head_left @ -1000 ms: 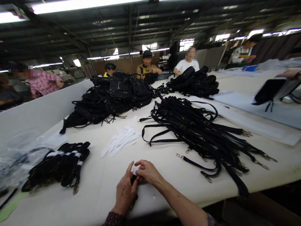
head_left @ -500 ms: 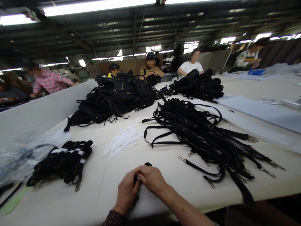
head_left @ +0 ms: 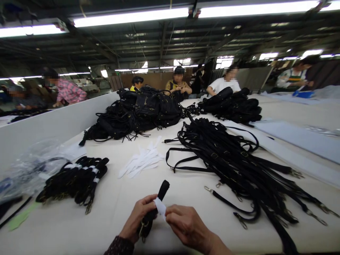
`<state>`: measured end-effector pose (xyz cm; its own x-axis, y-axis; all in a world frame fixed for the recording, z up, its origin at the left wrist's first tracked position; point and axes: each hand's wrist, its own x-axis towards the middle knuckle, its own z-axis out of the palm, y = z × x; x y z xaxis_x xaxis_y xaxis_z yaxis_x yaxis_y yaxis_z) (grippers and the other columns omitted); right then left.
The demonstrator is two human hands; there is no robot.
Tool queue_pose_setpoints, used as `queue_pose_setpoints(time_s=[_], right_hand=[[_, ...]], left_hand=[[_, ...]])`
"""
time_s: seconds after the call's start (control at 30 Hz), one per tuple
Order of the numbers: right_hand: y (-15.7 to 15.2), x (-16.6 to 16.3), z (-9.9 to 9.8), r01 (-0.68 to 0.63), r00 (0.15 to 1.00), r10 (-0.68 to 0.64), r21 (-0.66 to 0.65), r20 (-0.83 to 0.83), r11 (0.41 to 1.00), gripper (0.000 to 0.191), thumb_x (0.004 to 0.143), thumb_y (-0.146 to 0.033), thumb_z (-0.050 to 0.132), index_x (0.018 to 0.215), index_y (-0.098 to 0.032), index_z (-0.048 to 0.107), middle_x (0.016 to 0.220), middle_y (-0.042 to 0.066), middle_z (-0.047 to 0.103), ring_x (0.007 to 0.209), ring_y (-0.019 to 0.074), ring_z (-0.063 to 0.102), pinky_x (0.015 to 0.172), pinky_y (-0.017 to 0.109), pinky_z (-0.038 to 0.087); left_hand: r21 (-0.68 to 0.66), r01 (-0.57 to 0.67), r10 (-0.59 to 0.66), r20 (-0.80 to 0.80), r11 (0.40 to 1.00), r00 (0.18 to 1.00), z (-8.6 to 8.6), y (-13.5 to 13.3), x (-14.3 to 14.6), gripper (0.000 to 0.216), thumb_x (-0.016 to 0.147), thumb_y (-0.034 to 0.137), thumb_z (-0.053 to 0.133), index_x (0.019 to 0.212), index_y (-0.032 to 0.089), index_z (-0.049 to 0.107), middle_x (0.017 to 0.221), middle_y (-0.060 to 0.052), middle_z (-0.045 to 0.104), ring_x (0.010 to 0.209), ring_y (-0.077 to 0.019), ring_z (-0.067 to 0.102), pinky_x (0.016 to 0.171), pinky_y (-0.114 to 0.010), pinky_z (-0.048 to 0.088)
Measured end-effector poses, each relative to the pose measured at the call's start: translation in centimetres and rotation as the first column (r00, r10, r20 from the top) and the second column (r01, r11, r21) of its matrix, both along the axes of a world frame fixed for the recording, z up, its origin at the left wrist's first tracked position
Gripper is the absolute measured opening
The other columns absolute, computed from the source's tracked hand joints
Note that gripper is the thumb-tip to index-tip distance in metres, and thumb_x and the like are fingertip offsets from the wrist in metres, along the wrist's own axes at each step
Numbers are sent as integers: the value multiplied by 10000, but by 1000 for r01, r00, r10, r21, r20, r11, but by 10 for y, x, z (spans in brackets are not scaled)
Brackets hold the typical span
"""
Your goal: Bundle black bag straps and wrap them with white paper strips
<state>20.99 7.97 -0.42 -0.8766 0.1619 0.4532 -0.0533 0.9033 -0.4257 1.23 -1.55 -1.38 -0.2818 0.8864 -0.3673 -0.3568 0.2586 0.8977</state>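
My left hand (head_left: 136,219) is closed round a folded black strap (head_left: 155,207) held upright near the table's front edge. A white paper band (head_left: 160,206) wraps the strap's middle. My right hand (head_left: 187,226) pinches the band's free end with thumb and fingers. A loose fan of white paper strips (head_left: 142,161) lies just beyond my hands. To the left rests a bundle of banded black straps (head_left: 75,180). A large spread of unbanded black straps with metal clips (head_left: 239,166) covers the table to the right.
Black bags (head_left: 140,111) are heaped at mid-table, with another dark pile (head_left: 233,106) farther right. Clear plastic bags (head_left: 29,170) lie at the far left beside a white partition wall (head_left: 47,124). Several other people sit at the far end and sides.
The strap has been lifted from between my hands and now stands up with the white band round it. My hands have come apart a little, and the view has tilted upward.
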Motion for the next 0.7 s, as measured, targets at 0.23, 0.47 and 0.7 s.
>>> queue_pose_setpoints(time_s=[0.23, 0.47, 0.7], right_hand=[[9, 19, -9, 47, 997, -56, 155, 56, 987, 247, 932, -131, 366, 966, -188, 603, 883, 66, 679, 739, 175, 613, 639, 284, 480], [9, 10, -26, 90, 994, -90, 7, 58, 996, 286, 909, -204, 431, 1041, -270, 676, 929, 84, 718, 834, 217, 666, 734, 332, 555], [21, -18, -58, 94, 995, -87, -153, 51, 984, 173, 851, -373, 537, 870, -298, 692, 789, 67, 685, 681, 216, 637, 625, 324, 549]], left_hand=[[118, 198, -230, 498, 973, 836, -14, -12, 28, 576, 693, 335, 810, 1201, 123, 640, 709, -39, 661, 552, -66, 566, 515, -157, 432], [269, 389, -472, 455, 881, 755, -2, -19, 40, 699, 674, 319, 793, 1296, 96, 564, 762, -88, 728, 605, -144, 673, 572, -230, 498], [328, 345, -457, 379, 879, 805, -17, -19, 32, 836, 659, 381, 794, 1395, 153, 470, 830, -79, 735, 671, -158, 661, 640, -266, 452]])
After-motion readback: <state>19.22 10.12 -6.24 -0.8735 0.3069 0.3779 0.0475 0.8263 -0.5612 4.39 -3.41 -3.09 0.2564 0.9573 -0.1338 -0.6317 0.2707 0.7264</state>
